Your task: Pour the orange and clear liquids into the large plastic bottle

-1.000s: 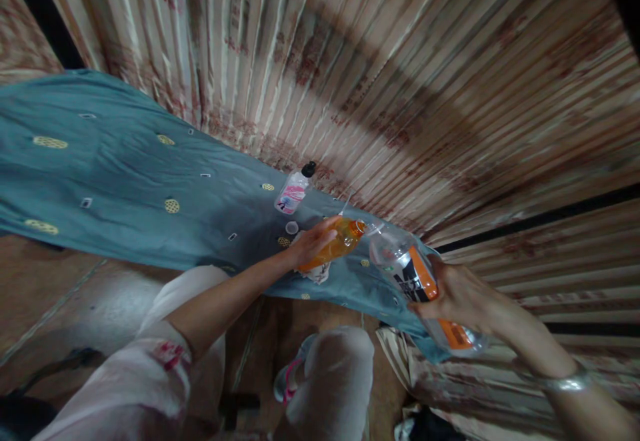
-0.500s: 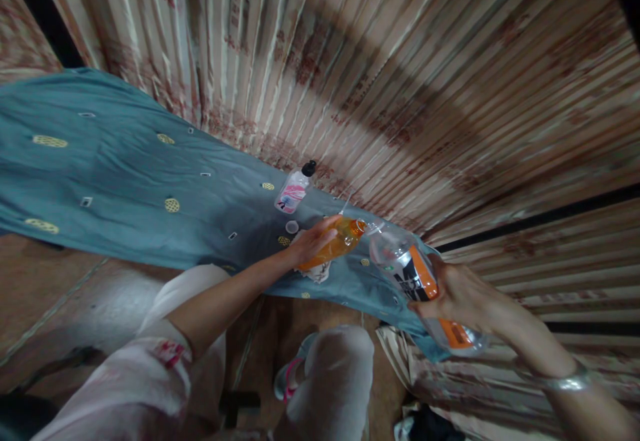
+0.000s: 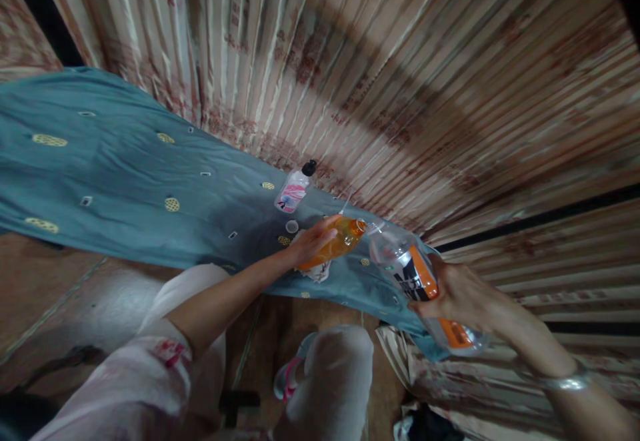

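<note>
In my left hand [image 3: 313,241] is a bottle of orange liquid [image 3: 340,241], tilted with its neck toward the right. My right hand [image 3: 457,294] grips a large clear plastic bottle [image 3: 395,251] with an orange and black label. That bottle is tilted too, and its mouth meets the mouth of the orange bottle. Whether liquid is passing between them I cannot tell. Under my left hand lies a crumpled pale cloth [image 3: 319,272], partly covered. A small round white cap [image 3: 291,227] rests just left of that hand. Behind it is a clear bottle with a black top and pink label [image 3: 291,194].
A blue-green cloth with yellow prints [image 3: 125,181] covers the long narrow surface. Pleated patterned curtains [image 3: 320,81] hang right behind it, with a dark bar [image 3: 540,217] at the right. My knees and a slippered foot [image 3: 295,371] are below the front edge.
Hardly anything differs. Both hands hold the two bottles mouth to mouth in the same place as before.
</note>
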A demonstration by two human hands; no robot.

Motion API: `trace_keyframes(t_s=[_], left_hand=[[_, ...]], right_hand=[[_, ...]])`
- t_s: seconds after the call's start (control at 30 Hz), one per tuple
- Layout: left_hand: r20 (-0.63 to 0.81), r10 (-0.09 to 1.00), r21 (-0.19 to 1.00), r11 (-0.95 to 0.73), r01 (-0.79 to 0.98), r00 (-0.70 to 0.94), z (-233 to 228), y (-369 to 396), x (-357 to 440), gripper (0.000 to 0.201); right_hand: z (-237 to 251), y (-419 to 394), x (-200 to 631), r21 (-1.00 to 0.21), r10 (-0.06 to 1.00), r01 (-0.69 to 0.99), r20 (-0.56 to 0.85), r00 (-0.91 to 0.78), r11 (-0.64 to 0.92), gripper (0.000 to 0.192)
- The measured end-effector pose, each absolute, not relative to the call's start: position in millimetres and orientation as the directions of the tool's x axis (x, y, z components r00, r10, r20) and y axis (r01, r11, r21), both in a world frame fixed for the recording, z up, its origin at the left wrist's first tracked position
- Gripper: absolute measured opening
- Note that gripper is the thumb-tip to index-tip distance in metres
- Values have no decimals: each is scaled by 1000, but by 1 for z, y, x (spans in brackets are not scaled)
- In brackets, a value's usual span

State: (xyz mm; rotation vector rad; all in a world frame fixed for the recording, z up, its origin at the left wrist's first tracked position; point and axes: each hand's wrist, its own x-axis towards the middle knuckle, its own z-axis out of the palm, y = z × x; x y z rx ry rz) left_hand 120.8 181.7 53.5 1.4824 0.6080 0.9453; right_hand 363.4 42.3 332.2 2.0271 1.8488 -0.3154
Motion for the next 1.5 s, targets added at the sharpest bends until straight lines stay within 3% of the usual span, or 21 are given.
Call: trace_keyframes(t_s=[0.4,0.63,1.3,1.5], left_hand=[[254,835,966,-196,-168,488,39,187,125,85],[237,829,971,-189,-145,506,40,189,123,95],[169,819,983,-103,-151,548,49,184,123,99],[200,832,979,-146,-143,518,49,184,123,93]], right_hand=[[331,42,365,105,906,993,-412,99,-61,44],[331,42,366,98,899,994,-428,92,-55,45],[331,42,369,80,906,995,-413,93,-66,45],[331,42,367,69,907,995,-411,90,-67,45]])
